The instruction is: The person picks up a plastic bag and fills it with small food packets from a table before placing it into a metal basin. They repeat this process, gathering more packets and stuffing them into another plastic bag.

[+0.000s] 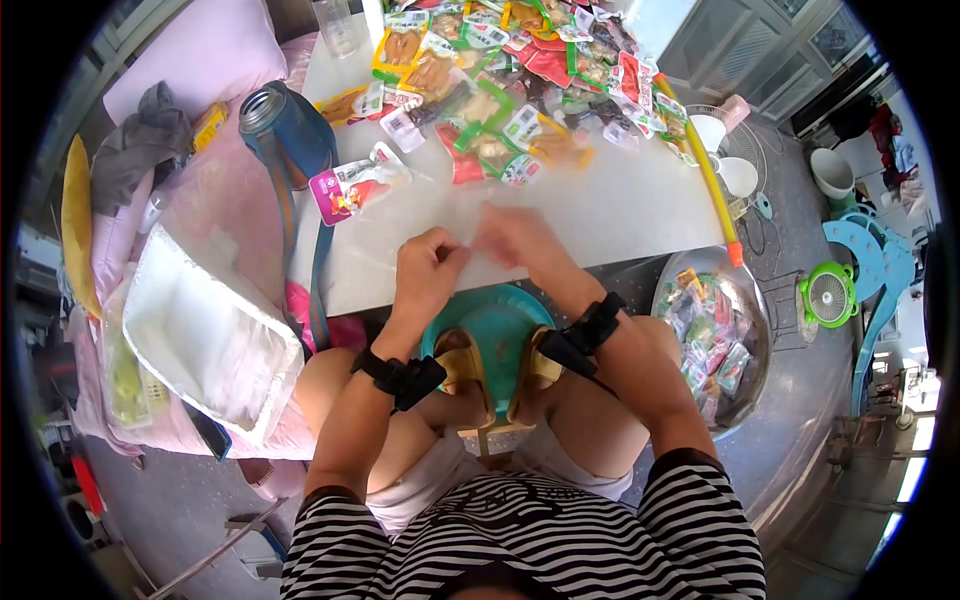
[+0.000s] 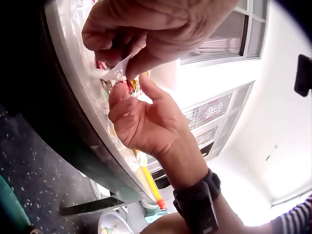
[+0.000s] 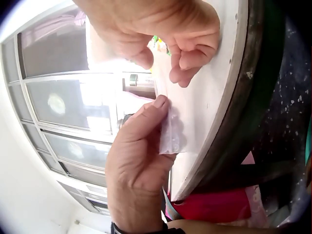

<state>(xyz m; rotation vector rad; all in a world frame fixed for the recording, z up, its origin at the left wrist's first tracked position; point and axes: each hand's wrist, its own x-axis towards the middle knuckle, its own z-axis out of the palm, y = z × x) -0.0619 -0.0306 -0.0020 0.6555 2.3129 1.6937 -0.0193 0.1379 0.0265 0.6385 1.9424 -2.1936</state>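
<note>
Over the near edge of the white table (image 1: 620, 215), my left hand (image 1: 428, 265) pinches a small clear plastic bag (image 3: 171, 134) between thumb and fingers. Part of the bag is covered by that hand. My right hand (image 1: 522, 240), blurred in the head view, is close beside it; in the right wrist view its thumb and loosely bent fingers stand apart with nothing between them. Farther back on the table lies a heap of colourful snack packets (image 1: 490, 140). A pink-and-white packet (image 1: 345, 195) lies separately, left of the heap.
A blue thermos (image 1: 300, 140) stands at the table's left. Beside it, a white foam box (image 1: 200, 330) sits on a pink-covered bed. A yellow stick (image 1: 705, 180) lies along the right edge. Below are a metal basin (image 1: 762, 350) of packets and a teal tub (image 1: 500, 310) near the feet.
</note>
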